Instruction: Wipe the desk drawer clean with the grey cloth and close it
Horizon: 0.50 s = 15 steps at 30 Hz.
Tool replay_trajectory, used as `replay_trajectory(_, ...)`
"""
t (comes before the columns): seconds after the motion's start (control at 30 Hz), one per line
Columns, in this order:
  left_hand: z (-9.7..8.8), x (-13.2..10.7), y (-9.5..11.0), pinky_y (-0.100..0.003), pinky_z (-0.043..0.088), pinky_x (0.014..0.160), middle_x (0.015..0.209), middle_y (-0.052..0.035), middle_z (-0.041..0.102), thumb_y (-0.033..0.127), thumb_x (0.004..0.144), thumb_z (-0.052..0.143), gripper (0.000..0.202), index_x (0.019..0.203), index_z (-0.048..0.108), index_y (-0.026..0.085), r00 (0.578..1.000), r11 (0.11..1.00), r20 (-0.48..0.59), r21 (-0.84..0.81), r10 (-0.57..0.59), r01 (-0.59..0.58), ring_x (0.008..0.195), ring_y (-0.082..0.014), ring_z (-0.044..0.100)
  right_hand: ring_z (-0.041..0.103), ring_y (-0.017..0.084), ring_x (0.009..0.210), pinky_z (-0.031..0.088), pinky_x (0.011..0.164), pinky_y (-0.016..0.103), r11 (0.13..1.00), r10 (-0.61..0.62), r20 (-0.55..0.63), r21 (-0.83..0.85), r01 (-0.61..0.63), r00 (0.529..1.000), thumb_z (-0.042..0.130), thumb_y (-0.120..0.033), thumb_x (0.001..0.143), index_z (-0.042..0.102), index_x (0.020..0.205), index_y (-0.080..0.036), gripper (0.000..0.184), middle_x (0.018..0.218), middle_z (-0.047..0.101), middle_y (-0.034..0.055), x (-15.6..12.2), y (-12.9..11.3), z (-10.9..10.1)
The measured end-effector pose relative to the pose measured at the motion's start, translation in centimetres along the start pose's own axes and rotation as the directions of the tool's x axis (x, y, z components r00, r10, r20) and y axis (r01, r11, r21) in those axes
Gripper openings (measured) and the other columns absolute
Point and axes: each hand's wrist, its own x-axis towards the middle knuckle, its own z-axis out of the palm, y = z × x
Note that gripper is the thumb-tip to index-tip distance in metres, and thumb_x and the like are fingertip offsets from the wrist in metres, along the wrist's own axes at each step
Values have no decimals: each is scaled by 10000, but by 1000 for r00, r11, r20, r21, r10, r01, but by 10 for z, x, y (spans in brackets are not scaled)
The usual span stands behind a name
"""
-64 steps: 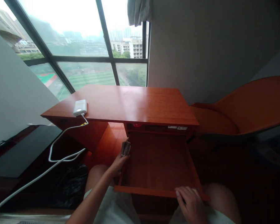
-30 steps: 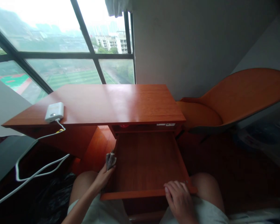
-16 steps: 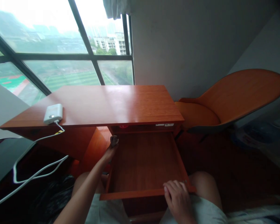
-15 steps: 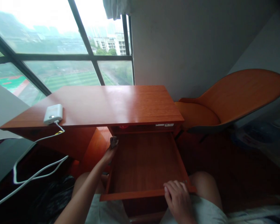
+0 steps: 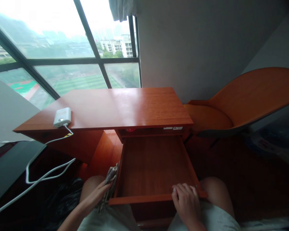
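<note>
A pulled-out wooden drawer (image 5: 156, 199) of an orange-brown desk (image 5: 125, 107) sits open in front of me, its inside bare. My left hand (image 5: 97, 194) is closed on a grey crumpled cloth (image 5: 110, 176) pressed against the outside of the drawer's left wall, near its front corner. My right hand (image 5: 186, 202) rests on the drawer's front edge at the right, fingers curled over the rim. My knees show below the drawer.
A white charger block (image 5: 62, 116) lies on the desk's left end, its white cable (image 5: 45, 171) trailing down to the floor. An orange curved chair (image 5: 243, 102) stands to the right. A large window is behind the desk. Dark floor lies at left.
My left hand with the cloth has slid back along the drawer's left wall from the far end toward the front corner. The right hand stayed on the front edge.
</note>
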Motion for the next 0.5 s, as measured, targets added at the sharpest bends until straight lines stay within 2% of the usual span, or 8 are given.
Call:
replay_trajectory(0.1, -9, -10, -12, -420, 272, 1135, 1349, -4, 554, 555, 765, 585, 581, 1269, 588, 266, 995, 996, 87, -67, -49, 55, 1323, -287, 414, 536, 187, 750, 280, 753, 387, 1000, 1, -17, -5, -1, 1000, 436, -203, 869, 616, 826, -272, 197, 746, 666, 2, 1, 0, 1)
replay_trajectory(0.27, -11, -14, -17, -419, 277, 1132, 1377, -31, 527, 544, 802, 552, 615, 1319, 537, 212, 994, 988, 78, -129, -70, 80, 1364, -274, 343, 538, 174, 770, 271, 775, 377, 998, 58, -1, 24, -58, 998, 424, -194, 879, 623, 777, -266, 235, 737, 666, -12, 5, -3, 2)
replay_trajectory(0.37, -6, -16, -18, -426, 271, 1131, 1398, -55, 504, 549, 794, 556, 647, 1322, 531, 177, 998, 988, 26, -146, -49, 53, 1360, -284, 349, 535, 166, 772, 262, 781, 370, 996, 87, 4, 20, -87, 996, 418, -196, 887, 622, 737, -257, 260, 720, 662, -20, 13, -5, 2)
replay_trajectory(0.5, 6, -22, -19, -446, 257, 1132, 1321, -73, 584, 555, 723, 609, 622, 1218, 624, 178, 991, 991, -136, -134, 8, -27, 1327, -314, 400, 535, 160, 772, 260, 784, 360, 996, 94, 11, -9, -94, 995, 415, -219, 897, 618, 715, -245, 274, 720, 667, -14, 30, -6, 3)
